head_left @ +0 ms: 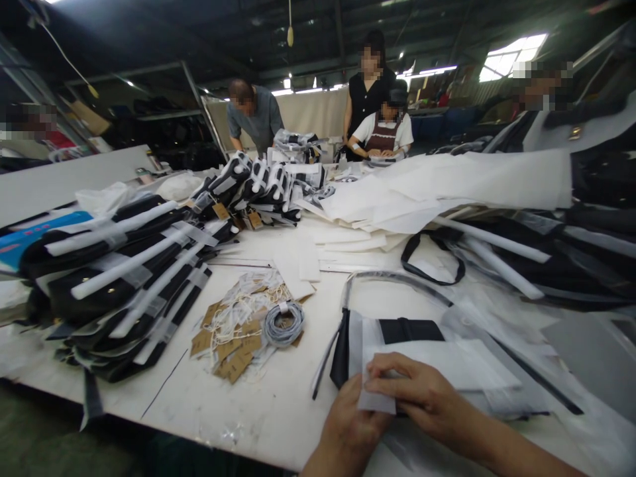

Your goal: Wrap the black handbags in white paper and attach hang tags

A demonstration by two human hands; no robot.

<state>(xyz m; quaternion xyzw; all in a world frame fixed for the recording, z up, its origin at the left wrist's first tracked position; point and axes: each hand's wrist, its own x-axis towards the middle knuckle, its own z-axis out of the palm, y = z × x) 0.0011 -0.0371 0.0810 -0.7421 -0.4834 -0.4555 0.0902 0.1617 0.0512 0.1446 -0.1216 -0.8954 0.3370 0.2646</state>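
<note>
A long white table (258, 411) runs ahead of the hands and away into a dim workshop. Overhead, the dark ceiling (209, 33) carries beams and thin strip lights (437, 70), with a bright skylight (511, 56) far ahead to the right. A cord (289, 23) hangs from the roof straight ahead. A pale curtain (318, 112) closes off the far end beyond the table. Ahead to the left stands a metal rack (163, 99) with dark goods on it. Below the near table edge, left of the hands, the floor (44, 444) looks dull green.
</note>
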